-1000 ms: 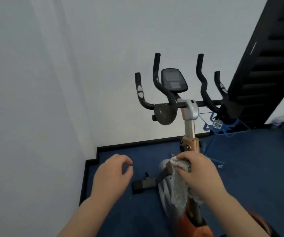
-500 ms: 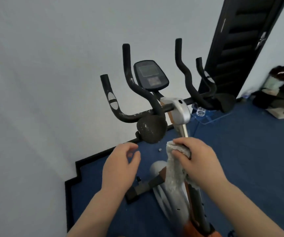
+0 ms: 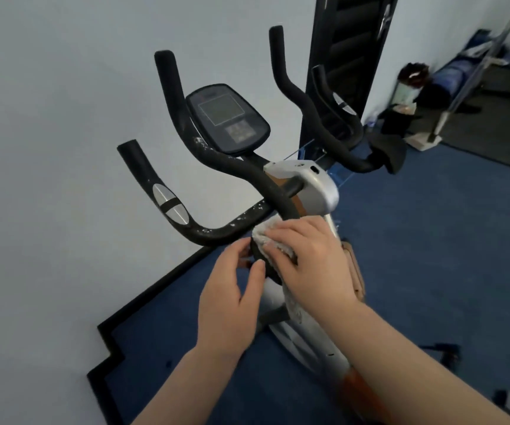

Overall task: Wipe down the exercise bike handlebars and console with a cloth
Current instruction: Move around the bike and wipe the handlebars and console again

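Exercise bike (image 3: 315,191) stands on blue carpet (image 3: 431,256) near white wall (image 3: 48,148); black handlebars (image 3: 217,231) flank console (image 3: 227,118); right hand (image 3: 312,259) presses grey cloth (image 3: 266,240) onto round pad (image 3: 261,262) below handlebars, fingers curled over it; left hand (image 3: 229,299) touches pad edge, fingers loosely bent.

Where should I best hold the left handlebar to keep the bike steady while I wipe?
Probably wrap the fingers round the near horizontal bend of the left handlebar, coming from above. That stretch lies level beside the left hand, below the silver sensor pad, and clear of the cloth under the right hand.
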`<state>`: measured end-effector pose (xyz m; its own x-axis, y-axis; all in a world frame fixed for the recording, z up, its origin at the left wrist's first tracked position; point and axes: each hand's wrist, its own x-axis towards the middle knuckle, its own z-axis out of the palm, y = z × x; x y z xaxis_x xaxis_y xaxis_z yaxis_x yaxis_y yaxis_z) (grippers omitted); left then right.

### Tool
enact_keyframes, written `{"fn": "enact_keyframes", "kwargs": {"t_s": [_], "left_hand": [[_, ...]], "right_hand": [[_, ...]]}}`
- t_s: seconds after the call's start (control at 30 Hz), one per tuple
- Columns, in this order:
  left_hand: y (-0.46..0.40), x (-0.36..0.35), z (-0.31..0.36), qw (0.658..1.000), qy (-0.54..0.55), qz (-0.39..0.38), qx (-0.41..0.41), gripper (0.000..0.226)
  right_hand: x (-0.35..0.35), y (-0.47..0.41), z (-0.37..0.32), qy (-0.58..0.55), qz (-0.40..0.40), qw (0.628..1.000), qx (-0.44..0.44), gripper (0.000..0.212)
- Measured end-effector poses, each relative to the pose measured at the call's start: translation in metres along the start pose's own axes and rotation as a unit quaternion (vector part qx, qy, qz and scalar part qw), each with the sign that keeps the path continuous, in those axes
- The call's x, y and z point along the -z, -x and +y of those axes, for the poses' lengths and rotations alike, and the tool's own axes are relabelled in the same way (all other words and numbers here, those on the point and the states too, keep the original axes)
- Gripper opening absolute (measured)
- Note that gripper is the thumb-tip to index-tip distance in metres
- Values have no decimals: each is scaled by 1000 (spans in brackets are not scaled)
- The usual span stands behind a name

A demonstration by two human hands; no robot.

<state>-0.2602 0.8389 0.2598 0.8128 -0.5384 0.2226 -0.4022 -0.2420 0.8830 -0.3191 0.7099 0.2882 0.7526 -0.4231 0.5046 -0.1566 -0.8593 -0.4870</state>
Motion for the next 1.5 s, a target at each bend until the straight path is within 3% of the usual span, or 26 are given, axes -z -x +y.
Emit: {"fn": "enact_keyframes", "kwargs": {"t_s": [0.37,0.73,0.87,0.97,1.0,1.07,1.13,1.2,1.37,1.5], "left_hand": [[-2,-1,-3,1000,21,-7,-10,32],[1,-9,-4,1000,25,16,-2,33],[2,-13,-2,999,25,30,7,34],[3,-13,-3,999,25,27,18,31],[3,-12,-3,999,22,24,17,31],[2,-10,-1,999,21,23,14,30],[3,-12,-1,999,26,27,18,29],[4,-13,2,999,31,34,26,26],[5,-11,7,999,18,28,22,26],[4,-8,8,1000,12,21,19,27]], "right_hand": [[8,-9,-5,-23,-64,996,-62,23],[20,4,12,-55,-114,991,34,24],[39,9,24,-15,-210,976,50,20],[58,17,41,120,-335,934,42,22],[67,21,45,132,-325,936,16,24],[85,23,48,89,-206,974,-23,23],[92,13,41,35,-60,998,-4,22],[82,-3,29,1,15,1000,20,20],[24,-16,10,25,-17,997,66,17],[6,-3,14,16,-22,998,48,31]]}}
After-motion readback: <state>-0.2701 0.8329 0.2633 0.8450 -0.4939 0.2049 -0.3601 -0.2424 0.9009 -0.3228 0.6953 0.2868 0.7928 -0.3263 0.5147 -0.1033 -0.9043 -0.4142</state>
